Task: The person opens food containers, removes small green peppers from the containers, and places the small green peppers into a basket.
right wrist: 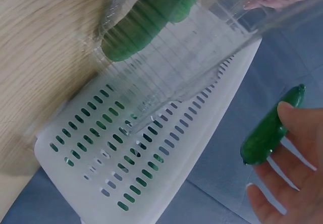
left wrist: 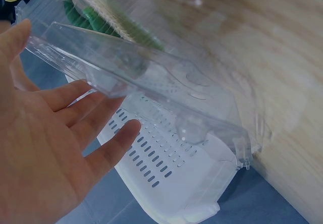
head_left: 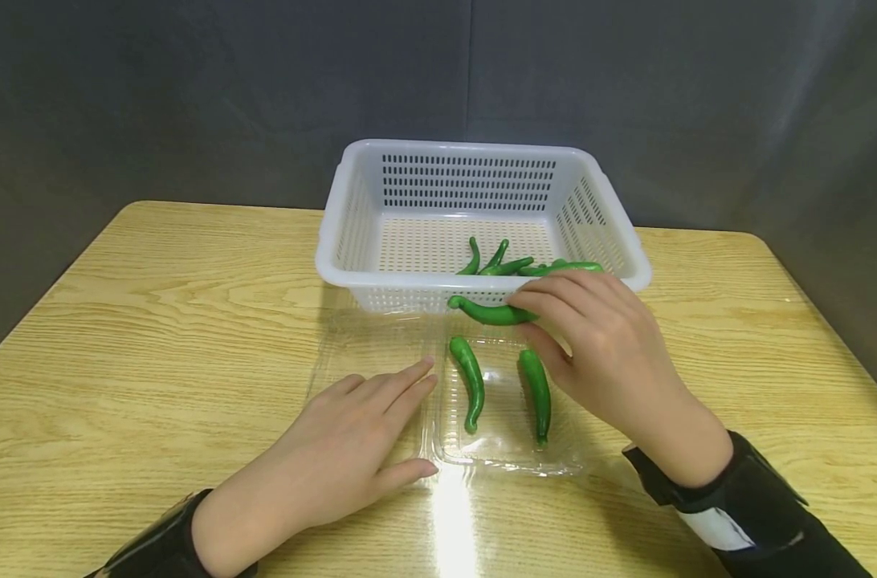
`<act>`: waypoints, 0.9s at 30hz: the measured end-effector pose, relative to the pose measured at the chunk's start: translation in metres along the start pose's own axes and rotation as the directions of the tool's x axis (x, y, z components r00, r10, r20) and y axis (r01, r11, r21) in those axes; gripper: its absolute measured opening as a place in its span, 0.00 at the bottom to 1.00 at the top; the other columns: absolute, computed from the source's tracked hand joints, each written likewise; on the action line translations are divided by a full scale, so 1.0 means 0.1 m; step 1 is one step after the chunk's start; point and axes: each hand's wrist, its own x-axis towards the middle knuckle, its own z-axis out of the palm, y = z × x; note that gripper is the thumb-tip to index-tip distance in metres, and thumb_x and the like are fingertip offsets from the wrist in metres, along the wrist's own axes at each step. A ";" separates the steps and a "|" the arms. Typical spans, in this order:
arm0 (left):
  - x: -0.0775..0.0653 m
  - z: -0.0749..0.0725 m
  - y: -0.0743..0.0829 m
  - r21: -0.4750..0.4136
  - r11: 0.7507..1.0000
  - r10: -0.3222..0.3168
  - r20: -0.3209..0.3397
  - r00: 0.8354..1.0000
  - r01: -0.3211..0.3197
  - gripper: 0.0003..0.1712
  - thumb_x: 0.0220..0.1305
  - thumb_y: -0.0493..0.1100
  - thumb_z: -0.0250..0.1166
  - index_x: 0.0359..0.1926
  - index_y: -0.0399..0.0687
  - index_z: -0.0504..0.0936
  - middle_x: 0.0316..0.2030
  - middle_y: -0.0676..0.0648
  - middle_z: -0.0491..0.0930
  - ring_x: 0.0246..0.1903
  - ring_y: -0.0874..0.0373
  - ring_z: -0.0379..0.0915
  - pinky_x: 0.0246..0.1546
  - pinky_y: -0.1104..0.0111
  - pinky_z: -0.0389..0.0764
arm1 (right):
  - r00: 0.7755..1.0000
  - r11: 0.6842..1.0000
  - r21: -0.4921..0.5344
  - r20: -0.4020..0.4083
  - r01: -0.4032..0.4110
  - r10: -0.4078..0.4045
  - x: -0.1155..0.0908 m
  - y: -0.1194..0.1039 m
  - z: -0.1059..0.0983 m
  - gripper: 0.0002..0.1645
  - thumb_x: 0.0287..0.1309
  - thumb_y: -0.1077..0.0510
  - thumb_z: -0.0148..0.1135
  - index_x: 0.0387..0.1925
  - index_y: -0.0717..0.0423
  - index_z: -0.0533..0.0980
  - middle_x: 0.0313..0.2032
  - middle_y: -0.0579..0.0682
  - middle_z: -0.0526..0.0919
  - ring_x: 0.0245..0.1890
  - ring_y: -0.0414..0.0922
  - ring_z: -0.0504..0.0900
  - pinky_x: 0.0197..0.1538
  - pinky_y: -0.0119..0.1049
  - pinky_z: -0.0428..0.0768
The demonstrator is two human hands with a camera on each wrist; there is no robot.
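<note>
My right hand (head_left: 601, 349) pinches a green chili pepper (head_left: 491, 313) between thumb and fingers, just in front of the basket's near wall. The same held pepper (right wrist: 270, 130) shows in full in the right wrist view. Below it lies a clear plastic clamshell box (head_left: 496, 453), opened out flat. Two peppers lie apart in its right half, a left one (head_left: 473, 389) and a right one (head_left: 536, 393). With fingers extended, my left hand (head_left: 337, 449) rests over the left half, fingertips near the fold. In the left wrist view its fingers touch the clear plastic edge (left wrist: 108, 85).
Behind the box stands a white slotted basket (head_left: 475, 148), with several green peppers (head_left: 507, 266) towards its right front. Everything sits on a wood-grain table (head_left: 193, 321). A dark grey partition (head_left: 229, 96) rises behind the table's far edge.
</note>
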 end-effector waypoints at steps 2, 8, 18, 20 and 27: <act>0.00 0.00 0.00 0.000 1.000 0.002 -0.004 1.000 -0.002 0.47 0.65 0.70 0.57 0.73 0.42 0.64 0.73 0.46 0.60 0.64 0.52 0.68 0.60 0.54 0.71 | 1.000 1.000 -0.013 -0.011 -0.010 0.010 0.00 0.01 0.01 0.19 0.49 0.68 0.74 0.46 0.64 0.82 0.42 0.57 0.86 0.47 0.55 0.81 0.52 0.49 0.77; 0.00 0.00 0.00 -0.002 1.000 0.005 -0.007 1.000 -0.005 0.47 0.65 0.70 0.57 0.73 0.42 0.64 0.73 0.45 0.61 0.63 0.51 0.68 0.60 0.53 0.72 | 0.998 0.998 -0.049 -0.049 -0.034 0.032 -0.01 0.03 0.03 0.18 0.51 0.66 0.73 0.45 0.65 0.81 0.41 0.58 0.86 0.45 0.56 0.82 0.50 0.50 0.77; 0.00 0.00 0.00 0.002 1.000 0.002 -0.004 1.000 -0.002 0.47 0.65 0.70 0.57 0.73 0.42 0.64 0.73 0.46 0.61 0.64 0.52 0.68 0.60 0.53 0.71 | 0.996 0.991 -0.099 -0.024 -0.090 0.088 -0.04 0.11 0.06 0.16 0.51 0.67 0.73 0.43 0.64 0.82 0.41 0.57 0.86 0.45 0.55 0.82 0.52 0.49 0.77; 0.00 0.00 0.00 0.003 1.000 0.002 -0.006 1.000 -0.002 0.47 0.65 0.70 0.57 0.72 0.42 0.65 0.73 0.46 0.61 0.64 0.52 0.68 0.60 0.53 0.71 | 0.995 0.990 -0.100 -0.027 -0.099 0.097 -0.05 0.12 0.07 0.17 0.50 0.68 0.74 0.44 0.64 0.82 0.42 0.58 0.86 0.45 0.56 0.82 0.51 0.50 0.77; 0.00 0.00 0.00 -0.001 1.000 0.000 0.000 1.000 0.000 0.47 0.65 0.70 0.57 0.72 0.42 0.65 0.73 0.46 0.61 0.64 0.51 0.67 0.61 0.53 0.71 | 0.991 0.989 -0.086 -0.062 -0.120 0.115 -0.06 0.16 0.11 0.19 0.46 0.70 0.75 0.43 0.64 0.82 0.42 0.58 0.86 0.45 0.57 0.81 0.49 0.51 0.77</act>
